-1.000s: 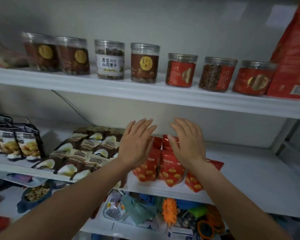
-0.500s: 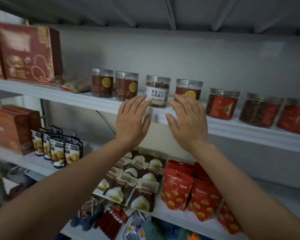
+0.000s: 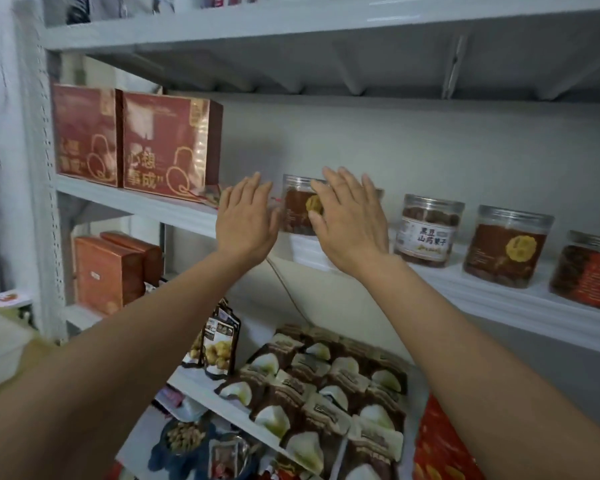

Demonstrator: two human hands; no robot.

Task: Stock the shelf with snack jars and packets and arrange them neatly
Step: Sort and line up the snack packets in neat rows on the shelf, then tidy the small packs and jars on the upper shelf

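both hands flat, empty; upright clear plastic brown-labelled jar (image 3: pixel 296 206) stands between left hand (image 3: pixel 245 216) and nearer right hand (image 3: pixel 352 221).

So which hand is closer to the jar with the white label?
Right. The right hand sits just left of the white-labelled jar, in front of the neighbouring brown-labelled jar. The left hand is farther left, on the other side of that brown-labelled jar.

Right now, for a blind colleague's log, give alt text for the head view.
Two open hands reach to a jar on a shelf: left hand beside it, right hand across its front. More jars stand right of it, red boxes left.
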